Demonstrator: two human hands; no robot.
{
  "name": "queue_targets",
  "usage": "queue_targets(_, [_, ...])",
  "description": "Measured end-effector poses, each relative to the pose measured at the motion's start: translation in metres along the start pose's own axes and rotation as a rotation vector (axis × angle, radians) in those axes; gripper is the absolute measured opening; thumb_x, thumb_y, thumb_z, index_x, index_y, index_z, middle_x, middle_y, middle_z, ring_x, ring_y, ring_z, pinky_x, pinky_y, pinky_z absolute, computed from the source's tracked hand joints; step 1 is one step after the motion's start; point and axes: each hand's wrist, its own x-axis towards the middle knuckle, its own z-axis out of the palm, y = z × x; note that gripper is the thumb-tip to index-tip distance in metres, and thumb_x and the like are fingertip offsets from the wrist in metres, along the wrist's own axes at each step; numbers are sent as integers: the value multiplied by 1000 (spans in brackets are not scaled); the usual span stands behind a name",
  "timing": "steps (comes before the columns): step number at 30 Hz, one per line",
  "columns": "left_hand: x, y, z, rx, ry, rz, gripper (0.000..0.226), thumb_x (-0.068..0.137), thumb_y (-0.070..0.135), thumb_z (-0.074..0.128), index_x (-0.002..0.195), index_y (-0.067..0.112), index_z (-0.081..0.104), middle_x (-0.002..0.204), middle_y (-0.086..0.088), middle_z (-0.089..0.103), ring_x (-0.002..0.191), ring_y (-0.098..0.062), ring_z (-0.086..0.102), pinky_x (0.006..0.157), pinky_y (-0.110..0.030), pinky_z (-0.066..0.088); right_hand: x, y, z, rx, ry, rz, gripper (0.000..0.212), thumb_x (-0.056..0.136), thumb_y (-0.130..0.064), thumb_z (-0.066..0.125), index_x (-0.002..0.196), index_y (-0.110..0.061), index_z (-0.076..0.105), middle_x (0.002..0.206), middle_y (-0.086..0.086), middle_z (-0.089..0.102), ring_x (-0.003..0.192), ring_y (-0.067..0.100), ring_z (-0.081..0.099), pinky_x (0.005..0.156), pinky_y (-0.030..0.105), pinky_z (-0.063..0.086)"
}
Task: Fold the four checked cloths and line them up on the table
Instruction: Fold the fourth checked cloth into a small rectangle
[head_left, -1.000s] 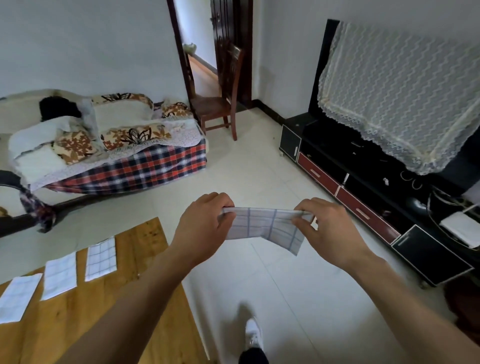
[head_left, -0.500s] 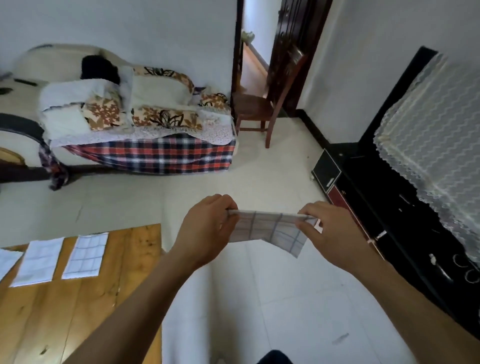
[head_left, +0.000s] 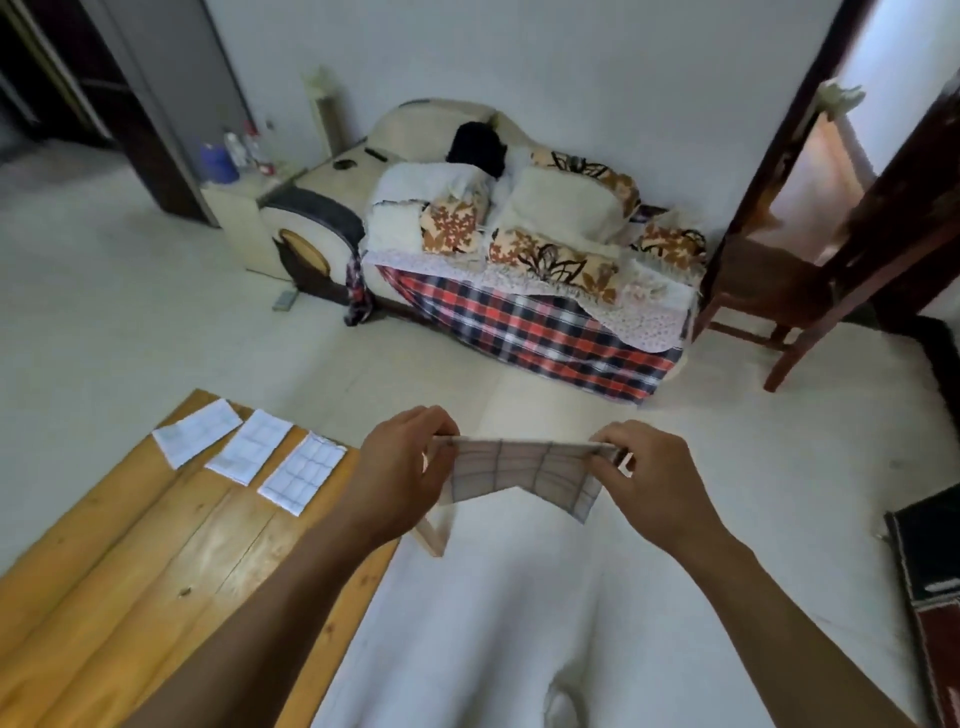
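Both hands, left (head_left: 400, 467) and right (head_left: 649, 478), pinch the light, limp cloth (head_left: 519, 470) by its top corners, the best grip.

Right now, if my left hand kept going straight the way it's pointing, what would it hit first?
Probably nothing nearby: the left hand, pinching the checked cloth, points over bare floor toward the sofa. Depth is uncertain.

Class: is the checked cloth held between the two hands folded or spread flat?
Folded: the grey checked cloth hangs doubled, pinched by left hand and right hand.
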Motion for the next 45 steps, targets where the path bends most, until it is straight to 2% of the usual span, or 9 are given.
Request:
queue_targets(3, [18, 1, -4, 47, 93, -103, 6, 91, 20, 55, 87, 24, 57, 80, 10, 59, 71, -8, 52, 62, -28, 45, 46, 5, -3, 50, -81, -107, 4, 88, -17, 71, 89, -21, 69, 83, -9, 64, 76, 4, 59, 63, 11, 42])
queue_targets(10, [12, -26, -15, 55, 255, -434, 12, 94, 14, 59, 88, 24, 60, 80, 11, 62, 74, -8, 55, 62, -25, 45, 127, -11, 39, 126, -302, -293, 3, 91, -19, 67, 91, -22, 66, 88, -9, 65, 81, 2, 59, 63, 8, 42])
queue_targets(15, [11, -65, -19, 27, 352, -559, 17, 94, 14, 60, 86, 29, 59, 80, 14, 62, 74, -8, 57, 63, -25, 47, 178, -36, 82, 100, -398, -401, 6, 90, -16, 67, 88, -21, 66, 84, -10, 64, 80, 5, 59, 68, 19, 48])
queue_targets(19, [19, -102, -23, -49, 409, -648, 17, 94, 15, 60, 87, 30, 59, 81, 14, 62, 75, -8, 56, 62, -20, 45, 219, -62, 106, 66, -441, -437, 8, 90, -16, 67, 87, -23, 65, 82, -10, 64, 80, 2, 58, 66, 10, 43])
queue_targets(24, [32, -138, -32, -89, 500, -701, 15, 93, 15, 58, 87, 29, 58, 81, 13, 62, 76, -9, 56, 63, -28, 48, 264, -96, 131, 105, -482, -464, 3, 90, -15, 69, 91, -17, 69, 84, -7, 66, 87, -4, 55, 67, 8, 44])
queue_targets(30, [18, -166, -35, -125, 612, -856, 15, 94, 16, 58, 85, 27, 55, 75, 8, 61, 65, -15, 56, 58, -38, 49, 297, -120, 182, 128, -635, -533, 8, 88, -17, 71, 84, -21, 66, 76, -10, 63, 78, 6, 57, 62, 15, 46])
queue_targets(35, [11, -182, -20, -145, 736, -1017, 16, 94, 17, 62, 83, 28, 57, 70, 6, 60, 63, -13, 55, 55, -32, 46, 323, -126, 232, 152, -782, -595, 15, 86, -19, 72, 75, -21, 62, 67, -6, 59, 66, 13, 55, 61, 28, 46])
queue_targets(41, [16, -190, 13, -129, 804, -1235, 17, 93, 16, 65, 82, 27, 59, 67, 4, 62, 65, -15, 57, 52, -27, 43, 348, -113, 284, 154, -992, -635, 26, 88, -12, 69, 71, -28, 56, 65, -17, 56, 62, 6, 51, 55, 12, 36])
queue_targets(45, [9, -212, 50, -147, 820, -1372, 16, 91, 14, 67, 82, 26, 61, 65, 3, 63, 65, -13, 58, 50, -17, 41, 350, -91, 334, 95, -1117, -578, 15, 92, -18, 66, 78, -20, 59, 65, -5, 56, 59, 8, 50, 55, 16, 38])
